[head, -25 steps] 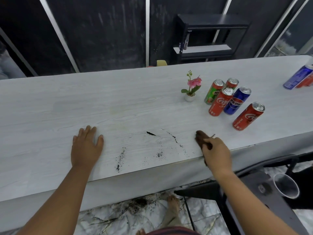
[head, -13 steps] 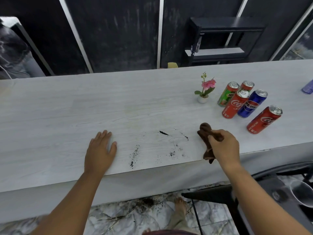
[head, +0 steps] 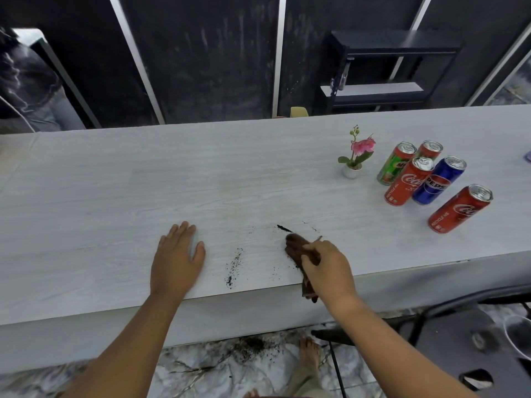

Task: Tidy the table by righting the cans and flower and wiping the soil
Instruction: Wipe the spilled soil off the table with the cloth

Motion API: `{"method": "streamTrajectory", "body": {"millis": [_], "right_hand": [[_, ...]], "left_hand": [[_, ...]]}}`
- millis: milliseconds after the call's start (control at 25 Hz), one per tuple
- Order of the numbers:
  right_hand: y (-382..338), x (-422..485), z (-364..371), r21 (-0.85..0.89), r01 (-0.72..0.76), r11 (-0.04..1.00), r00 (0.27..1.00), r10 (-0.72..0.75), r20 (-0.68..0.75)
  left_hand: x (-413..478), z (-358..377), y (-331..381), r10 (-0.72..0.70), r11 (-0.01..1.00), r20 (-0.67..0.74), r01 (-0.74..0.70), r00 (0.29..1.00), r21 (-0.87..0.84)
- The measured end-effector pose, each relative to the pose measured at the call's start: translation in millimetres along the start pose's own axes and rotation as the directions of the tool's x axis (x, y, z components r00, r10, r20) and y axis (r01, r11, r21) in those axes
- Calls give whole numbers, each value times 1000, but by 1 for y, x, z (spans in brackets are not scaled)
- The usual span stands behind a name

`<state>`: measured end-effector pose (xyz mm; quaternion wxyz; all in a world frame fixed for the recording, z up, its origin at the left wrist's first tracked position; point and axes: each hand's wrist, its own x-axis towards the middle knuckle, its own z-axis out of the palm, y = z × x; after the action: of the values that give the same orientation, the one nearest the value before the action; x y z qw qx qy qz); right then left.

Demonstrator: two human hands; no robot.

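Gripping cloth [head: 294, 247] in right hand [head: 327, 268], fingers curled round it. Left of cloth, between hands: soil [head: 234, 264], streaked near-to-far. Pressing table [head: 143, 182] with flat, straight-fingered left hand [head: 178, 259].

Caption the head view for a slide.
Right hand presses brown cloth to dark soil on pale wood-grain table, left hand flat; upright drink cans and potted pink flower beyond.

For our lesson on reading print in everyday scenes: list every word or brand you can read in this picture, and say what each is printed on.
"PEPS": blue can, the rest turned away.
"RECYCLE ME": nearest red can, beside a partly visible Coca-Cola script.
"RECYCLE ME", blurry: middle red can, also with part of that script.
Green can: lettering starts "M", rest unreadable.
Back red can: no text readable.
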<state>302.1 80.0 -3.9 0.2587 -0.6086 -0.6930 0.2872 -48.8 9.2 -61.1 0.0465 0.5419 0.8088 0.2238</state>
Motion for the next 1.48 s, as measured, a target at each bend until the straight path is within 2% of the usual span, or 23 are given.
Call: {"method": "streamTrajectory", "body": {"millis": [80,160,240,360,440,600,720,760,840,920,1000,1120,1200,1280,1400,1480], "right_hand": [[-1,12,-13,68,-13,998,998,16,-53],[8,36,-40,80,-23,997,985,36,-167],[23,61,-64,16,-83,996,970,85,-228],[39,77,-66,-123,-195,973,964,167,-205],[32,70,-48,-162,-155,975,978,129,-164],[-6,50,0,-161,55,985,996,-65,-60],[-29,43,22,-51,101,994,993,-97,72],[-33,47,21,-6,102,995,992,-101,71],[-35,70,8,51,104,993,994,-103,-26],[-33,104,-11,22,86,996,990,-83,-110],[-28,132,-19,-65,46,997,992,-53,-113],[-22,148,-6,-176,34,984,999,-37,-15],[-25,139,9,-203,100,974,994,-90,59],[-32,120,27,-190,211,959,973,-188,132],[-41,88,45,-141,403,904,896,-359,262],[-46,83,45,-25,407,913,866,-377,328]], "left_hand": [[0,-1,0,-1,1000,-5,1,1000,-11],[-1,0,1,4,1000,-15,-4,1000,-19],[-1,0,1,3,1000,-26,-4,1000,-23],[-2,-1,2,-7,1000,-31,6,999,-20],[-1,-1,3,-8,1000,-32,8,999,-23],[-1,-2,4,-5,1000,-25,4,1000,-19],[-1,-3,4,-11,1000,-21,11,1000,-28],[0,-3,4,-15,999,-20,14,1000,-33],[0,-4,6,-19,999,-21,19,1000,-36],[1,-5,7,-22,999,-23,21,999,-38],[0,-5,8,-22,999,-25,21,999,-41],[1,-7,8,-27,999,-21,27,999,-42],[0,-8,8,-29,999,-19,28,999,-43],[0,-8,8,-25,999,-24,24,999,-41],[0,-8,9,-21,999,-36,20,999,-36],[-1,-8,10,-20,999,-38,18,999,-39]]}}
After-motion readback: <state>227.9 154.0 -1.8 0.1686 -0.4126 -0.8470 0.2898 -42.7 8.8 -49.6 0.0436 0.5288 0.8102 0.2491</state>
